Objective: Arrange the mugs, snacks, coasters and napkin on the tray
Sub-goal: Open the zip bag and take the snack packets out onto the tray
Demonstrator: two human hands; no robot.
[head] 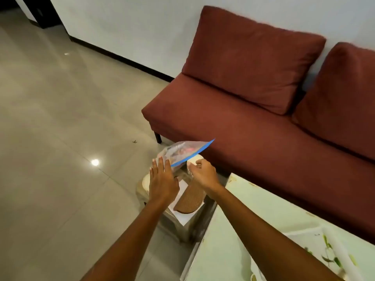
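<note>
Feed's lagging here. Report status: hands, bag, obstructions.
Left hand open against clear blue-zip snack bag. Right hand closed by white mug. Nothing blocking.

Stool top [183, 217] crowded: bag [180, 152], mugs, coasters. Sofa [253, 126] blocks right; floor [60, 118] left open.

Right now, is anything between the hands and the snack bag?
No. The left hand lies flat against the snack bag, and the right hand is right beside its blue edge, over a mug. Nothing visible sits between them.
</note>
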